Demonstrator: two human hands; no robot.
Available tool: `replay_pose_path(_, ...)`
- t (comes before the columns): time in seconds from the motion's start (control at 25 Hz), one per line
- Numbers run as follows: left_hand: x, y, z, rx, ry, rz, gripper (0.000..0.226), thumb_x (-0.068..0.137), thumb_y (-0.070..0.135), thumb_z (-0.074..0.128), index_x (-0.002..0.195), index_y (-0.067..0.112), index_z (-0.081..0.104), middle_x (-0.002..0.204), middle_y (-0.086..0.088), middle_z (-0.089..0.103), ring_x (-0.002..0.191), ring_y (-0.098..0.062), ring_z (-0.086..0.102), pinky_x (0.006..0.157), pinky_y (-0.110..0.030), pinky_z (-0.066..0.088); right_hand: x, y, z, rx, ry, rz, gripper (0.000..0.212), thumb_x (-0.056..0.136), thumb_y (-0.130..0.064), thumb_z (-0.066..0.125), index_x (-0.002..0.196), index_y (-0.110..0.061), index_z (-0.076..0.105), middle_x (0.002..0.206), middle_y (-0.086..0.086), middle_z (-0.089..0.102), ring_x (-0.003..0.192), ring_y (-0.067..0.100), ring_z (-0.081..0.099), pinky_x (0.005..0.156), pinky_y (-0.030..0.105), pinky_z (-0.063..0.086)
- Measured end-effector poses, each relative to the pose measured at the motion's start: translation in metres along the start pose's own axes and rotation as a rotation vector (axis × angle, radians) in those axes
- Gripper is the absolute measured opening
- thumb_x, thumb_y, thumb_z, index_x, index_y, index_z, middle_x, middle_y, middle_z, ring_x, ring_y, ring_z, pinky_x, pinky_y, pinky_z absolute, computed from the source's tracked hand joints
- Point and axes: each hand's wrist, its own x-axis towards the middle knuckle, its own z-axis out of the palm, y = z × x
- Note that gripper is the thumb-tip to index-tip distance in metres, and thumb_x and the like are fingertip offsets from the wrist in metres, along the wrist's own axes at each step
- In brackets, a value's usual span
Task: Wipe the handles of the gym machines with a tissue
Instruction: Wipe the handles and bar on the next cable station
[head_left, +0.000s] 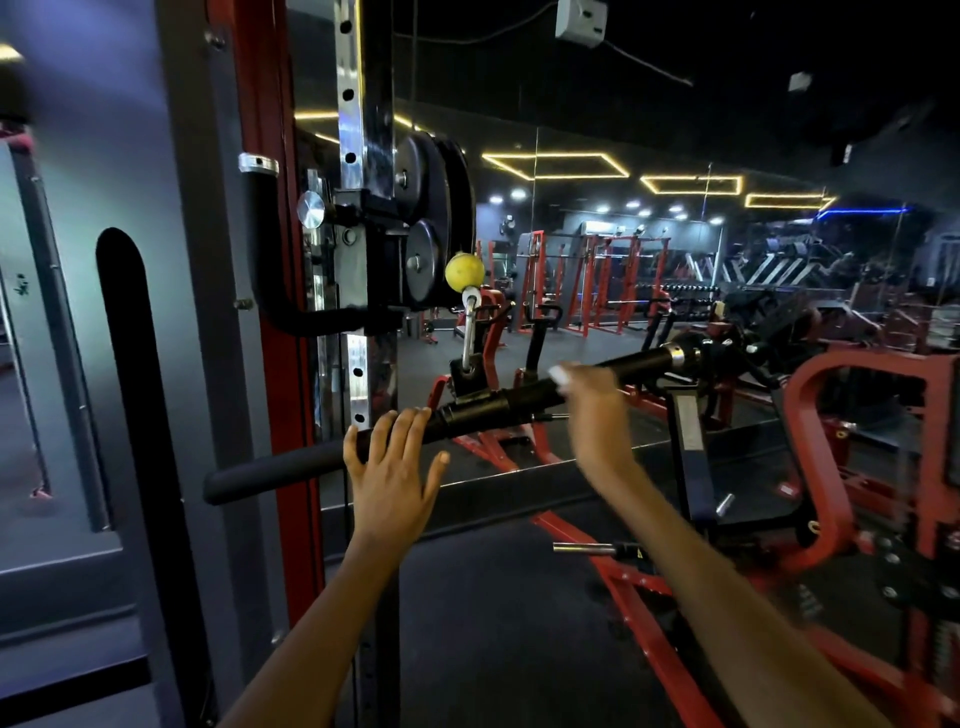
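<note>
A long black bar handle (498, 404) hangs from a cable clip under a yellow ball (464, 272), slanting from lower left to upper right. My left hand (393, 457) rests on the bar left of its middle, fingers curled over the top, thumb spread. My right hand (592, 405), blurred by motion, holds a small white tissue (562, 375) pressed against the bar's right grip section. The padded left end of the bar (270, 470) sticks out free.
A red and grey cable tower (260, 260) with a chrome pin strip and black pulleys (431, 228) stands just behind the bar. A red plate-loaded machine (857, 441) crowds the right. A mirror wall reflects more red racks.
</note>
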Motion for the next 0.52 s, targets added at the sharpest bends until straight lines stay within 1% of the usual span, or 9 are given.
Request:
replay_pose_path(0.08,0.001,-0.002,-0.001,-0.002,-0.022,0.004,0.064,0.100,0.057,0.013,0.139,0.016,0.042,0.135,-0.004,0.051,0.131,-0.022,0.034,0.114,-0.047,0.001,-0.026,-0.027,0.014,-0.048,-0.089,-0.307,0.039,0.078,0.007,0.061,0.117,0.005,0.059,0.110,0.015,0.062,0.102,0.023,0.059,0.094,0.029,0.049)
replay_pose_path(0.12,0.001,-0.004,-0.002,-0.003,-0.033,0.008,0.064,0.100,0.057,0.013,0.139,0.016,0.042,0.135,-0.004,0.051,0.132,-0.022,0.034,0.115,-0.047,-0.001,-0.023,-0.023,0.014,-0.116,-0.098,-0.421,0.040,0.076,0.007,0.063,0.116,0.003,0.061,0.113,0.015,0.062,0.106,0.027,0.059,0.097,0.035,0.047)
replay_pose_path(0.16,0.002,-0.006,-0.003,-0.002,-0.042,0.012,0.064,0.100,0.057,0.013,0.140,0.016,0.042,0.136,-0.004,0.050,0.132,-0.022,0.034,0.115,-0.046,-0.002,-0.012,-0.004,0.008,-0.157,-0.102,-0.414,0.037,0.078,0.006,0.061,0.115,0.002,0.062,0.115,0.016,0.061,0.109,0.029,0.057,0.100,0.037,0.044)
replay_pose_path(0.2,0.002,-0.007,-0.004,-0.001,-0.049,0.018,0.064,0.100,0.057,0.013,0.140,0.016,0.042,0.137,-0.004,0.050,0.133,-0.022,0.034,0.115,-0.045,-0.003,0.000,0.014,-0.001,-0.212,-0.064,-0.329,0.032,0.083,0.004,0.057,0.115,0.000,0.062,0.118,0.015,0.059,0.112,0.029,0.054,0.103,0.037,0.040)
replay_pose_path(0.28,0.002,-0.008,-0.005,0.001,-0.054,0.023,0.065,0.100,0.057,0.013,0.140,0.017,0.042,0.137,-0.004,0.050,0.133,-0.023,0.034,0.116,-0.044,-0.004,0.029,0.074,-0.019,-0.326,-0.036,-0.010,0.029,0.090,-0.001,0.050,0.116,-0.004,0.061,0.121,0.014,0.055,0.114,0.028,0.051,0.105,0.036,0.037)
replay_pose_path(0.36,0.001,-0.006,-0.006,0.000,-0.048,0.013,0.065,0.099,0.057,0.013,0.139,0.016,0.043,0.136,-0.004,0.050,0.132,-0.023,0.035,0.116,-0.043,-0.005,0.045,0.109,-0.030,-0.269,-0.017,0.268,0.029,0.087,-0.008,0.053,0.115,-0.007,0.061,0.116,0.011,0.057,0.106,0.026,0.055,0.098,0.037,0.043)
replay_pose_path(0.4,0.000,-0.005,-0.006,-0.001,-0.042,0.007,0.065,0.099,0.058,0.013,0.139,0.016,0.044,0.135,-0.004,0.051,0.132,-0.023,0.035,0.116,-0.043,-0.006,0.044,0.096,-0.029,-0.169,0.007,0.323,0.028,0.087,-0.011,0.052,0.113,-0.006,0.060,0.108,0.007,0.059,0.095,0.021,0.058,0.090,0.035,0.046)
replay_pose_path(0.48,0.000,-0.003,-0.005,0.001,-0.034,-0.003,0.066,0.099,0.058,0.013,0.138,0.015,0.046,0.135,-0.005,0.052,0.132,-0.023,0.036,0.116,-0.044,-0.004,0.024,0.042,-0.011,-0.036,-0.063,0.238,0.019,0.091,-0.009,0.049,0.107,-0.003,0.059,0.087,0.001,0.055,0.075,0.013,0.056,0.076,0.029,0.044)
replay_pose_path(0.52,0.000,-0.003,-0.005,0.006,-0.035,-0.006,0.066,0.099,0.058,0.013,0.138,0.015,0.046,0.135,-0.005,0.052,0.132,-0.024,0.036,0.115,-0.045,-0.003,0.012,0.011,-0.002,0.039,-0.091,0.126,0.014,0.092,-0.007,0.049,0.102,-0.004,0.059,0.084,0.002,0.055,0.074,0.014,0.055,0.074,0.027,0.045)
